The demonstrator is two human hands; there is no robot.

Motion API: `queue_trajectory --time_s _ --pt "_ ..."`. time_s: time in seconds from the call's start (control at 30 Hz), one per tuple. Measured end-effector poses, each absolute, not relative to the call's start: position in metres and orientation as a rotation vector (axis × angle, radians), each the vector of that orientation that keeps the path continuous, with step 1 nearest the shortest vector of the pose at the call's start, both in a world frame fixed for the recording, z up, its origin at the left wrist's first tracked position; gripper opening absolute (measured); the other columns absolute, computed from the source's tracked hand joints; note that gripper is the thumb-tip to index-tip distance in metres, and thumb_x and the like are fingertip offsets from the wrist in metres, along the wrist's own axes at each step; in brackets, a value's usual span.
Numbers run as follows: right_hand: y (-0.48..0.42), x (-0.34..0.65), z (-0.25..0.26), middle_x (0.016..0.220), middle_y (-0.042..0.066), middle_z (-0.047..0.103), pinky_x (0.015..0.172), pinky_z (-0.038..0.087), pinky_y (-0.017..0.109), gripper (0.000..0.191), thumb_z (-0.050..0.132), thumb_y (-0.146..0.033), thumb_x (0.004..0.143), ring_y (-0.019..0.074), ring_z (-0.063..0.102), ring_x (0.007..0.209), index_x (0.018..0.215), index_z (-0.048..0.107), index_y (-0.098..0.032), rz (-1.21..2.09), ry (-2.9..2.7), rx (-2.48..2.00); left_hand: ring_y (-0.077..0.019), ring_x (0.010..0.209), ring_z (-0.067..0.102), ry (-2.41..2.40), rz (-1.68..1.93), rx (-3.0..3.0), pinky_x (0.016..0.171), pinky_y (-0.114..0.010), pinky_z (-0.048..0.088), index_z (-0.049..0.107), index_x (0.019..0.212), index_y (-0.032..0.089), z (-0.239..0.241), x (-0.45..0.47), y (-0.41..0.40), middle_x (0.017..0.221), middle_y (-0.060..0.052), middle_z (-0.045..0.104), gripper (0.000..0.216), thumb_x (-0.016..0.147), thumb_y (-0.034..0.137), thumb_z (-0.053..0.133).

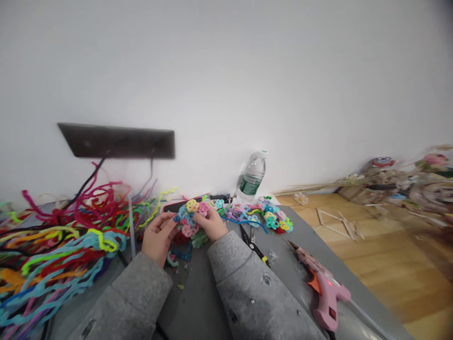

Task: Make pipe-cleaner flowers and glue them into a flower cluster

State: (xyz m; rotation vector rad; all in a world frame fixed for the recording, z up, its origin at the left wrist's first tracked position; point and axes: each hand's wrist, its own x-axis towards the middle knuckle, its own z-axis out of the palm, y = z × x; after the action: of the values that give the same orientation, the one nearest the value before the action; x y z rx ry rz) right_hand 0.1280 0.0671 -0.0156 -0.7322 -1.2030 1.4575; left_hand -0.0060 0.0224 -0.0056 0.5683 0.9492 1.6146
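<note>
Pink, yellow and blue flower cluster [189,217]

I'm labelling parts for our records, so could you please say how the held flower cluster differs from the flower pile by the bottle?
The flower cluster is held by the left hand and right hand; the flower pile lies on the table. The cluster looks compact, whereas the pile spreads wider. Both show colourful looped petals.

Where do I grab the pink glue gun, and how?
Probably grip the pink glue gun by its handle, coming from the near side: it lies flat, handle toward you, while the nozzle, maybe hot, points away.
</note>
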Motion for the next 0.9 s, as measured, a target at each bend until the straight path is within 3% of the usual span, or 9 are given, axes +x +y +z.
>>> queue_trajectory --time_s 0.9 --pt "0.0667 0.1277 -0.0154 0.082 0.003 0.07 0.078 0.049 0.034 0.027 0.071 -0.029 0.062 0.0182 0.064 0.077 0.085 0.065 -0.018 1.45 -1.212 -0.741 -0.0116 0.059 0.063 0.96 1.594 0.577 0.053 -0.019 0.051 0.065 0.072 0.015 -0.0089 -0.0075 0.0234 0.063 -0.001 0.068 0.036 0.044 0.028 0.084"
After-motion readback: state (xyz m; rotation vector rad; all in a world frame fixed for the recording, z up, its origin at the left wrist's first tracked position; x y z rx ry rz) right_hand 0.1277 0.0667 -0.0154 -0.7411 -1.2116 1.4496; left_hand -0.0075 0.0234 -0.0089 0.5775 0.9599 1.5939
